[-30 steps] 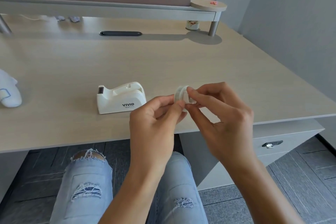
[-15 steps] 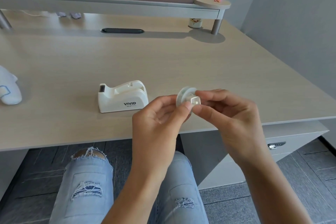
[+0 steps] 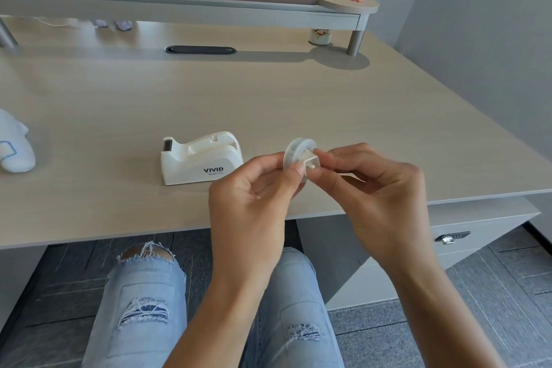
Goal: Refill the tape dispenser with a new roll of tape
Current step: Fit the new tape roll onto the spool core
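Observation:
A white tape dispenser (image 3: 200, 159) marked VIVID stands on the wooden desk (image 3: 268, 104), its cutter end to the left and its roll slot empty. To its right, above the desk's front edge, I hold a clear tape roll (image 3: 295, 150) upright. My left hand (image 3: 254, 197) pinches the roll's rim from the left. My right hand (image 3: 373, 188) grips a small white core piece (image 3: 311, 160) that sticks out of the roll's centre toward me. My fingers hide the lower part of the roll.
A white soft object (image 3: 13, 146) lies at the desk's left edge. A raised shelf (image 3: 179, 9) runs along the back, with a small cup (image 3: 320, 36) under its round end and a black cable slot (image 3: 200, 49) in front. A drawer unit (image 3: 454, 237) sits lower right.
The roll has turned in my hands so its flat face and the white core now show. My hands have sunk slightly toward the desk's front edge.

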A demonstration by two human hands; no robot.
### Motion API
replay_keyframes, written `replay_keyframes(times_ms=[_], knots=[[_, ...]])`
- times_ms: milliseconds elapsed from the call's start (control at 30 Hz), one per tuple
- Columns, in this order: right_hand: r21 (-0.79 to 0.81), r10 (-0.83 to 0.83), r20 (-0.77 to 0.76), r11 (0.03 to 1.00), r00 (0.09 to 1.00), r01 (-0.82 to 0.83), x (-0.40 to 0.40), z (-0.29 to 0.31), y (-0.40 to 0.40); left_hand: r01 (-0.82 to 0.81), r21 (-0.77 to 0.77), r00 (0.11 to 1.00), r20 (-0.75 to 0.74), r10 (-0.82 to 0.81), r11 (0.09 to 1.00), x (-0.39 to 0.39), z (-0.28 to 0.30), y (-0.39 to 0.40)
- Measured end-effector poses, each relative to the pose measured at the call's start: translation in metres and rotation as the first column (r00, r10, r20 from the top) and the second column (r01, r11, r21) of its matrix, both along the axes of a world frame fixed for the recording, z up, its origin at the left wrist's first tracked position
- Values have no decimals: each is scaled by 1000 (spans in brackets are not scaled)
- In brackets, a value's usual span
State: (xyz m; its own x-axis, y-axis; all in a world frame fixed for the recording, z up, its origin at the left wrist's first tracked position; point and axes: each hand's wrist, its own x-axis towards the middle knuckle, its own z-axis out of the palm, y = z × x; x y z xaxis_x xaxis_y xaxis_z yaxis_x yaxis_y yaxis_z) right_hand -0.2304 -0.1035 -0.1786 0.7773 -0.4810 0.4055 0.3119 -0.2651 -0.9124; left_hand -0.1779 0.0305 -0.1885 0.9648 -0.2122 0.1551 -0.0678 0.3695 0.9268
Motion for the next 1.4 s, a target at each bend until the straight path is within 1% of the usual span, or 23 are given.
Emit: replay_keyframes(times_ms=[100,233,367,500,633,700,767,867,1067,1167,1267,1400], knots=[[-118,-46,36,992,998,50,0,1,3,-19,-21,1000,9,19,1000,-2,0,-2],[-157,-25,18,987,1000,28,1,4,3,15,-38,1000,4,-15,999,1,-1,0],[-83,54,-12,995,998,-55,-1,2,2,54,-70,998,-17,-56,996,3,-2,8],[-12,73,-8,997,997,-73,-1,2,2,68,-48,997,25,-67,997,5,-3,15],[-17,123,-30,992,992,-123,0,11,-2,106,-17,992,66,-104,994,8,1,18],[-33,121,-45,992,992,-123,1,15,-6,117,-12,991,70,-115,993,9,3,19],[-65,99,-48,993,994,-102,1,16,-8,116,-4,991,73,-116,993,8,4,18],[-157,65,-46,985,997,-71,0,16,-9,115,34,990,84,-118,993,8,4,16],[-299,59,-79,951,995,-80,1,15,-11,96,61,994,45,-99,994,10,1,15],[-388,40,-68,920,997,-64,0,15,-13,107,85,993,46,-112,991,12,1,15],[-422,10,-56,906,998,-33,-1,16,-11,106,114,992,59,-113,988,13,1,14],[-434,3,-52,901,999,-25,-1,16,-10,112,106,992,47,-117,988,11,1,13]])
